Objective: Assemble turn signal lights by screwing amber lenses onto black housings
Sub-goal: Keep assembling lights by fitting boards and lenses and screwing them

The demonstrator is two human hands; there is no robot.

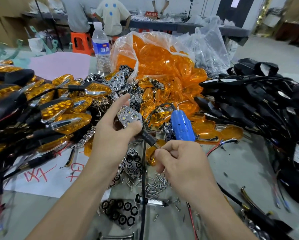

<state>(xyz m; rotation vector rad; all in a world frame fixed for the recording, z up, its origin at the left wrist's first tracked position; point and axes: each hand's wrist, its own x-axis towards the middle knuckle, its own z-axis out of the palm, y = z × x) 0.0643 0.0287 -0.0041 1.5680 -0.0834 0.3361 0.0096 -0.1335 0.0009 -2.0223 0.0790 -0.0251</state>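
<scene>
My left hand [113, 130] grips a black housing with a chrome reflector [128, 116] facing up, above the middle of the table. The housing's black stem [148, 136] points down to the right. My right hand [178, 160] pinches something thin at the stem's tip; it looks like the wires, but I cannot tell for sure. A blue electric screwdriver [182, 125] lies just behind my right hand. Loose amber lenses [164, 116] lie around it, and many more fill a clear plastic bag [155, 52] behind. Small screws [154, 186] are scattered under my wrists.
Finished amber lights [62, 108] are piled at the left, black housings with cables [259, 104] at the right. Chrome reflectors [119, 212] lie near the front edge. A water bottle [101, 47] stands at the back. People sit at another table behind.
</scene>
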